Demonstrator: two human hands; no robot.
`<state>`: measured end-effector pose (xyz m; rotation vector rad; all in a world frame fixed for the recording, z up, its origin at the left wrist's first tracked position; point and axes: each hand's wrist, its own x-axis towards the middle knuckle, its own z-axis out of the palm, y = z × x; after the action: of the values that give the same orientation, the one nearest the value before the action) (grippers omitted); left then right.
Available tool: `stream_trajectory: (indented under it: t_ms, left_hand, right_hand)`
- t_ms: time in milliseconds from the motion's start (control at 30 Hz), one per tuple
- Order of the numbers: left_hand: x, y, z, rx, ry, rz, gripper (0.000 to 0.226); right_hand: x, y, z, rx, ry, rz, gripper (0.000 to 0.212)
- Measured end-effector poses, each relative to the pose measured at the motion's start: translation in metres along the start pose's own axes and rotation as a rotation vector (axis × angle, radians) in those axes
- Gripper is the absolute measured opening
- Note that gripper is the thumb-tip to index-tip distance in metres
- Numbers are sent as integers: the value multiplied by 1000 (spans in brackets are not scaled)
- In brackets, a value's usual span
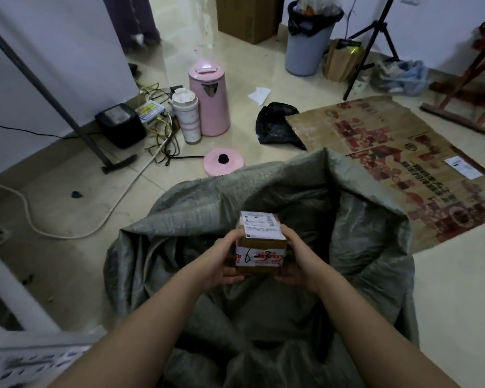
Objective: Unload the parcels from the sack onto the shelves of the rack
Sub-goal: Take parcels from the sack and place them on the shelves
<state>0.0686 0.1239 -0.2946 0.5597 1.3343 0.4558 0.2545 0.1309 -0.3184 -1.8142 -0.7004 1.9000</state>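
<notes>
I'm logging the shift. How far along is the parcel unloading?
Done: nothing visibly shelved; only a corner of the rack shows at lower left. In hand: the left hand and right hand hold a small cardboard parcel above the open grey sack. Left: shelving it; whether more remain inside cannot be told.

Open floor (76,247) left of the sack (361,219); kettle (207,99), cables (163,135) beyond.

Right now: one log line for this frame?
stage: parcel lifted | left hand: grips small box | right hand: grips it too | box: above open grey sack | rack shelf: lower left, box not yet placed
</notes>
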Motion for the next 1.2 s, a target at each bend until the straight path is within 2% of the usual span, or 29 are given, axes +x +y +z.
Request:
stream_trajectory:
  t_ms: [167,300,500,633,733,967,1100,1200]
  left_hand:
    - [-76,38,17,-128,112,-105,47]
    - [-169,95,33,-162,196,-183,48]
    - [-335,185,43,-209,203,-276,40]
    - [-432,223,47,-260,238,-301,47]
    - [-495,244,52,-314,238,-256,41]
    - [-590,224,60,-469,381,-204,44]
    - [-634,195,58,-556,443,-237,51]
    - [-668,169,50,-659,499,-221,50]
  right_hand:
    - [-67,-38,23,86,1,67,49]
    - [-152,-92,35,161,-29,146,46]
    - [-294,-170,64,84,5,153,56]
    - [-368,-200,81,78,11,165,78]
    - [-443,-239,103,33,-21,188,58]
    - [-529,-254,124,-197,-177,168,52]
    - [-570,-242,145,-328,-206,194,55]
    - [-588,-228,168,-398,-311,204,57]
